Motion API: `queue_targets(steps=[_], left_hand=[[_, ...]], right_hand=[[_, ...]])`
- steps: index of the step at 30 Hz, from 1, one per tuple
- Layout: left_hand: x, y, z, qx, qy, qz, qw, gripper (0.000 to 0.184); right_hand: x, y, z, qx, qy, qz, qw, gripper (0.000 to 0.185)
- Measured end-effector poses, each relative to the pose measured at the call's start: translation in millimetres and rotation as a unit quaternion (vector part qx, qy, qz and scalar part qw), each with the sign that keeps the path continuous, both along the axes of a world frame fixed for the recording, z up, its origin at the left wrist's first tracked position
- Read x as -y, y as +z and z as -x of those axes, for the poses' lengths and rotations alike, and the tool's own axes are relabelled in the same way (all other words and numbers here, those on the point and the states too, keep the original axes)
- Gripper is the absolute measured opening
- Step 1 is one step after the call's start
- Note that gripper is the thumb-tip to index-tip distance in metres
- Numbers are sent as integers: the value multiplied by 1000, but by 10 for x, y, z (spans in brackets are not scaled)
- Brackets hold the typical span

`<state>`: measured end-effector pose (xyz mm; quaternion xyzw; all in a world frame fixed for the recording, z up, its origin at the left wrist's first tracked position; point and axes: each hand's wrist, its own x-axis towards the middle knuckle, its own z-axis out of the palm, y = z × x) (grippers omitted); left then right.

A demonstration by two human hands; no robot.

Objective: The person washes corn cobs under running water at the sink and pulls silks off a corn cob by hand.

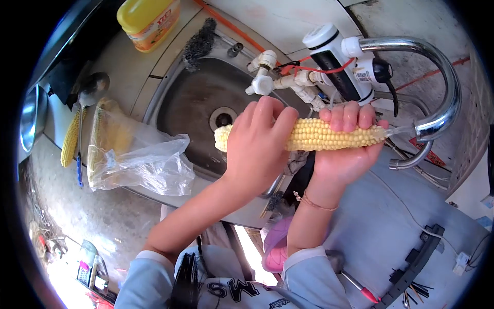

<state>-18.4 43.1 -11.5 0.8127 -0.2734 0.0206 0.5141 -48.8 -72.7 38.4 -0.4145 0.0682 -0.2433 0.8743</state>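
Observation:
A peeled yellow corn cob (pixel 314 135) lies level across the view, above the right part of the sink. My left hand (pixel 261 135) is closed over it near its left end, back of the hand up. Around the right part of the cob my right hand (pixel 346 149) is wrapped from below, its fingertips curled over the top edge. Running water meets the cob's right tip under the curved metal faucet (pixel 446 87). Beneath my left hand is the metal sink (pixel 180 98), with its drain partly visible.
To the left, a clear plastic bag (pixel 134 154) holds more corn, beside another cob (pixel 70 139) and a ladle (pixel 94 88). A yellow jug (pixel 149 23) stands at the top left. White pipes and a valve (pixel 262 84) rise behind the sink. A power strip (pixel 417 262) lies lower right.

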Motion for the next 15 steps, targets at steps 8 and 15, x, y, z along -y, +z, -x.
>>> queue_targets(steps=[8, 15], left_hand=[[-541, 350, -300, -394, -326, 60, 857, 35], [-836, 419, -484, -476, -362, 70, 799, 34]], right_hand=[[-232, 86, -23, 4, 43, -72, 996, 36], [-406, 107, -120, -40, 37, 40, 998, 29]])
